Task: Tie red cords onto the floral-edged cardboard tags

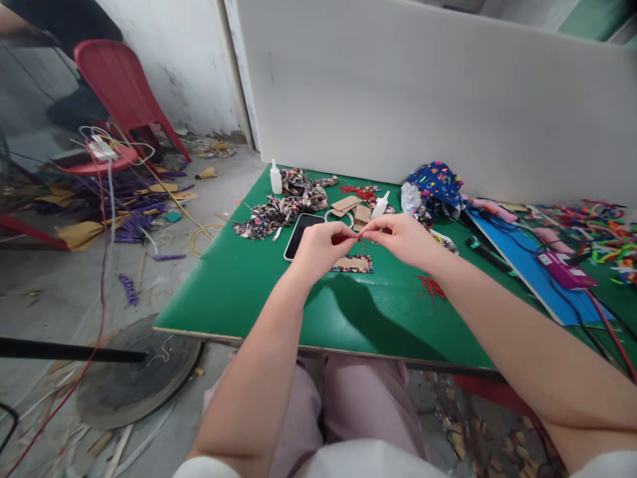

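Note:
My left hand [323, 249] and my right hand [398, 238] meet above the green table [239, 292], fingertips pinched close together. Between them they grip a thin red string [364, 248], part of which hangs down below the fingers. Under the string lies a small flat brown piece with a patterned fabric border [352, 264]. A phone [298, 234] with a dark screen lies beside my left hand, partly covered by it. Close behind the hands are a white ring [332, 214], brown card pieces [347, 204] and a white squeeze bottle [381, 204]. Loose red strings [432, 287] lie near my right forearm.
Patterned fabric [298, 199] and another white bottle [275, 178] sit back left. At right are blue printed cloth [435, 182], a blue board [522, 265], a purple box [566, 270], cables and colourful strips. A red chair [122, 83] and a seated person are at left.

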A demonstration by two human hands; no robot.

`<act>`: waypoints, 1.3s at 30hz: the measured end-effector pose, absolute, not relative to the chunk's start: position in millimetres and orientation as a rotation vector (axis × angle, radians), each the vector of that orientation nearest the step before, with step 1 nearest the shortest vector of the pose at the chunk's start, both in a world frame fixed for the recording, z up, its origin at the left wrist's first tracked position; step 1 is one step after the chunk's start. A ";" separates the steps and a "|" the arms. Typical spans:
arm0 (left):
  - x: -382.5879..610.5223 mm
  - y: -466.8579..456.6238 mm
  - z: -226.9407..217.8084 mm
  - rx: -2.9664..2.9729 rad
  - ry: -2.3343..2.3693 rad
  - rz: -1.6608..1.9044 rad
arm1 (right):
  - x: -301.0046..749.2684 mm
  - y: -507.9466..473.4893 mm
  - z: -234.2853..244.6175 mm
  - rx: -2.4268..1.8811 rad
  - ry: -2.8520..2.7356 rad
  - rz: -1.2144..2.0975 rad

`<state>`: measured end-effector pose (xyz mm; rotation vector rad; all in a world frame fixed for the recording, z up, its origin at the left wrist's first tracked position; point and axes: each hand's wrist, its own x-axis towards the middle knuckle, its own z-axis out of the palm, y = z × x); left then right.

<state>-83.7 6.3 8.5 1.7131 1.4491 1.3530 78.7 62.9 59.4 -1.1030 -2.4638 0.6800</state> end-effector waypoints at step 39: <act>-87.3 10.7 3.6 1.599 1.530 1.444 | 61.0 58.5 61.1 -0.919 -2.483 0.358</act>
